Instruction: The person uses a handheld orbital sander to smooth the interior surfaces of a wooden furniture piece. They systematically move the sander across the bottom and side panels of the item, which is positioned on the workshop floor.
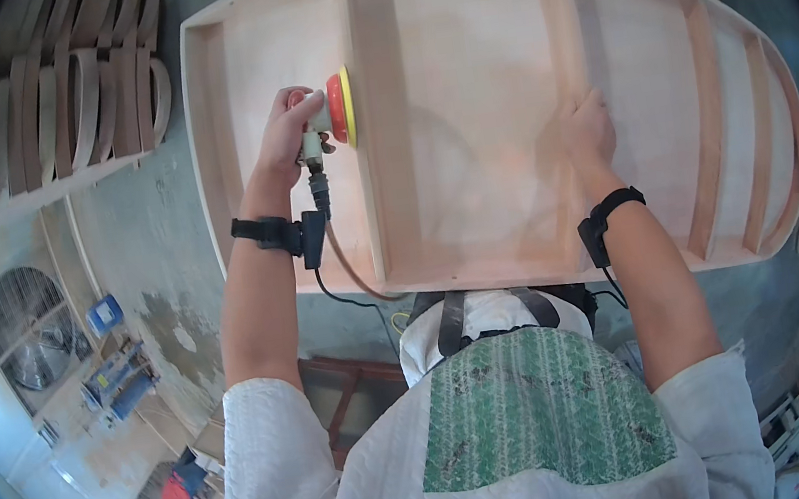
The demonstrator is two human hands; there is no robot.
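Head view: sander [338, 108] adjoins divider [371, 198] beside open bay [472, 68].

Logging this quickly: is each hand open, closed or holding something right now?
Left hand: closed, holding the sander.
Right hand: fingers curled at the wooden divider; grip can't be told.

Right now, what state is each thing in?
Left hand: closed around the sander
Sander: on edge, yellow pad facing a divider; running unclear
Hose: connected to sander
Right hand: at another divider, grip unclear
Wooden frame: open side toward camera
Fan: spinning unclear
Curved wood pieces: stacked
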